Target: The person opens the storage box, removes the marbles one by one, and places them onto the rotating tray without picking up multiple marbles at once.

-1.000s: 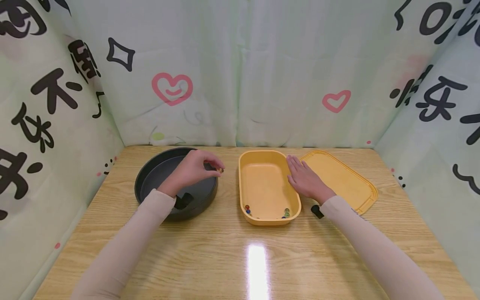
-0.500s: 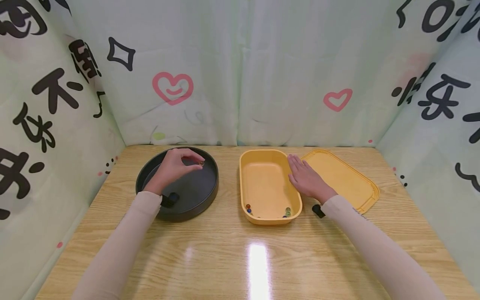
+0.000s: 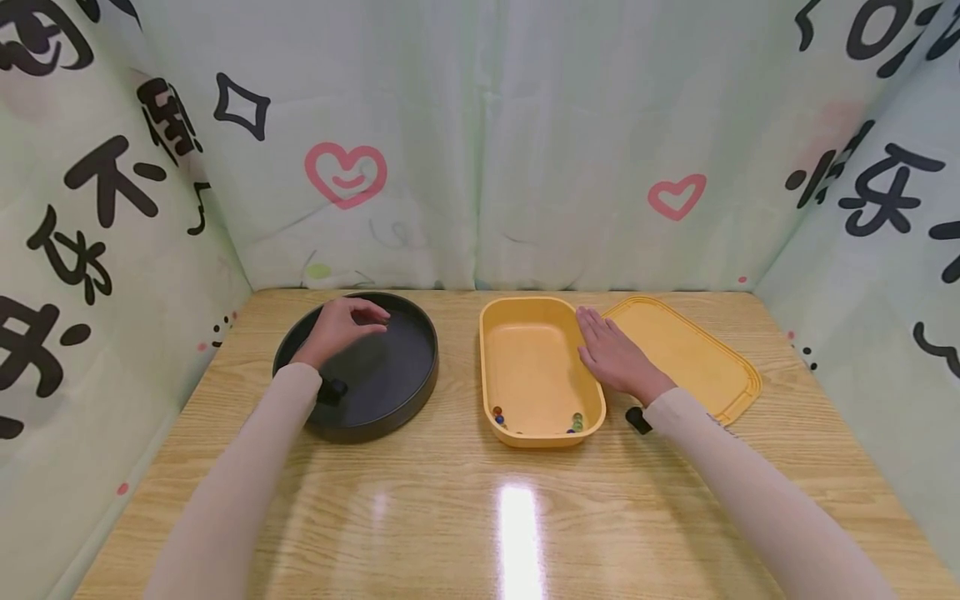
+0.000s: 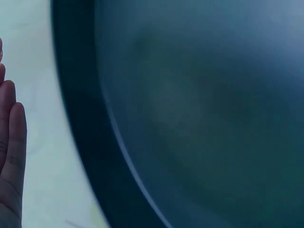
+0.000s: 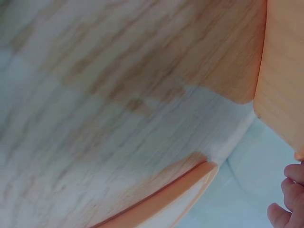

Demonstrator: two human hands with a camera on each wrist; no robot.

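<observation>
Left hand (image 3: 333, 329) above the far left part of the dark pan (image 3: 382, 375), thumb and fingers arched toward each other, a narrow gap showing at the tips. Cannot tell whether anything sits between them; in the left wrist view only some fingers enter, at the left edge, beside the pan's blurred wall. Right hand (image 3: 618, 354) laid at the right rim of the yellow box (image 3: 536, 367), fingers straight and close together, palm side down; no grip. Black wrist gear at both cuffs, sleeves (image 3: 240, 483) pale.

Marbles inside the box, at its near end: brown marble (image 3: 497, 411) and blue marble (image 3: 499, 420) touching or nearly so in the left corner, green marbles (image 3: 577, 421) in the right corner with a bit of blue beside them.

Yellow lid (image 3: 690, 358) flat to the right of the box, partly behind right hand and forearm. Pan left of the box, well apart. All on a wood-grain table (image 3: 420, 508), glare streak at its near middle. Pale cloth (image 3: 540, 208) behind and at both sides, black characters, pink hearts.
</observation>
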